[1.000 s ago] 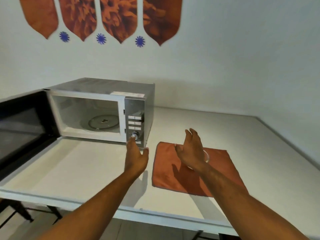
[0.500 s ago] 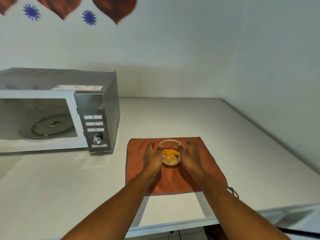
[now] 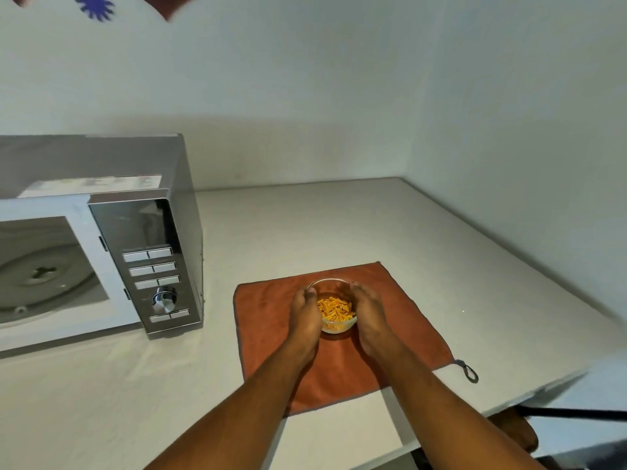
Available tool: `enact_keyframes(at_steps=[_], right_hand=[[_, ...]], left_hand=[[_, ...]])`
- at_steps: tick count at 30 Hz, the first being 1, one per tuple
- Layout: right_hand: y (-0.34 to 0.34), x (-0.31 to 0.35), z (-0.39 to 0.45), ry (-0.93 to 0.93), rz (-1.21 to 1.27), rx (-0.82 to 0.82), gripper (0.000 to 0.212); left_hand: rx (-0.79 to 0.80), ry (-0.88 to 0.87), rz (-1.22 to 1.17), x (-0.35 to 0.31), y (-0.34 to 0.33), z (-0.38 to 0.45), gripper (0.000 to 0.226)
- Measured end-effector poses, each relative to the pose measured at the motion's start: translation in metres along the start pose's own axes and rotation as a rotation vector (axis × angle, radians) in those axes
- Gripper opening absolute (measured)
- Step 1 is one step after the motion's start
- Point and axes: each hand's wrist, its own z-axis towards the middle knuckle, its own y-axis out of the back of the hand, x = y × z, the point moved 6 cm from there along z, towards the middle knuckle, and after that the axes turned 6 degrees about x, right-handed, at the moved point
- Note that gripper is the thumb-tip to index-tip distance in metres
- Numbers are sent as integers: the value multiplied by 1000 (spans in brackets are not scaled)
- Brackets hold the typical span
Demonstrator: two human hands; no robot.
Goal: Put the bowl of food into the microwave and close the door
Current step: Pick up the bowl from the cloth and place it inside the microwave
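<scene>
Head view: left hand [image 3: 305, 315] and right hand [image 3: 368, 313] cup opposite sides of the glass bowl [image 3: 334, 307], a two-handed grip closed on its wall. Bowl holds orange food [image 3: 335, 309] and sits on the orange cloth [image 3: 268, 320] on the table [image 3: 441, 252]. Microwave [image 3: 101, 232], cavity open, lies well apart to the left; left hand nearer.

microwave [image 3: 101, 232]: left side cropped | wall decorations [image 3: 95, 5]: cropped, blurred

Dim, soft indoor light, faint shadow under microwave [image 3: 101, 239], blurred wall decorations [image 3: 95, 6], wide-angle bending at edges
</scene>
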Motion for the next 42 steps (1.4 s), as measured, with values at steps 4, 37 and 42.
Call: enact_keyframes(at_steps=[4,37,42], right_hand=[[-4,0,-6,-8,53,-30,35],[-306,13,-182,-112,161,628,28],[-374,6,-177,-94,132,588,28]], left_hand=[[26,5,-12,-1,1,-3,33],[-631,-232,-84,-89,313,-168,34],[-637,-241,-91,-107,371,-152,32]])
